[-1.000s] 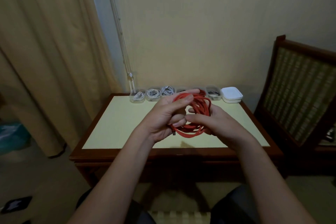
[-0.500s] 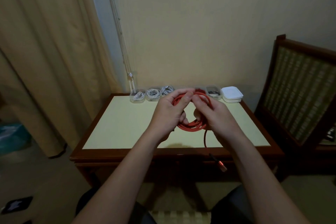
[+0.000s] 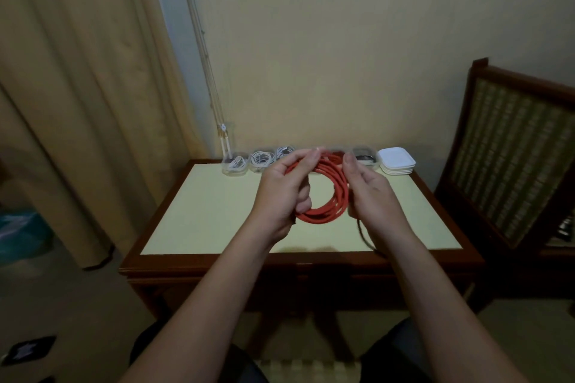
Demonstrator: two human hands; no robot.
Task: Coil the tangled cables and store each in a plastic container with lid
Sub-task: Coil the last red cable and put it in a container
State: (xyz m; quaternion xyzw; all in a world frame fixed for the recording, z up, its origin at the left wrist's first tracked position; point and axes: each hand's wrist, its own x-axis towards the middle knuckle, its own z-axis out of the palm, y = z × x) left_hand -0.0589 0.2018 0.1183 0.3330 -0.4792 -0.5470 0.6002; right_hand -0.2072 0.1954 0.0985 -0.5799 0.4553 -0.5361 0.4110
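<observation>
The left hand [image 3: 283, 193] grips the left side of a red cable coil [image 3: 331, 193], fingers curled round several loops. The right hand [image 3: 370, 193] lies against the coil's right side with its fingers pointing up, nearly straight; I cannot tell whether it pinches a strand. The coil is held upright in the air above the wooden table [image 3: 211, 214]. A dark tail of the cable [image 3: 362, 235] hangs below the right hand. Along the table's far edge stands a row of clear plastic containers [image 3: 262, 161] holding coiled cables, with a stack of white lids [image 3: 397, 160] at its right end.
</observation>
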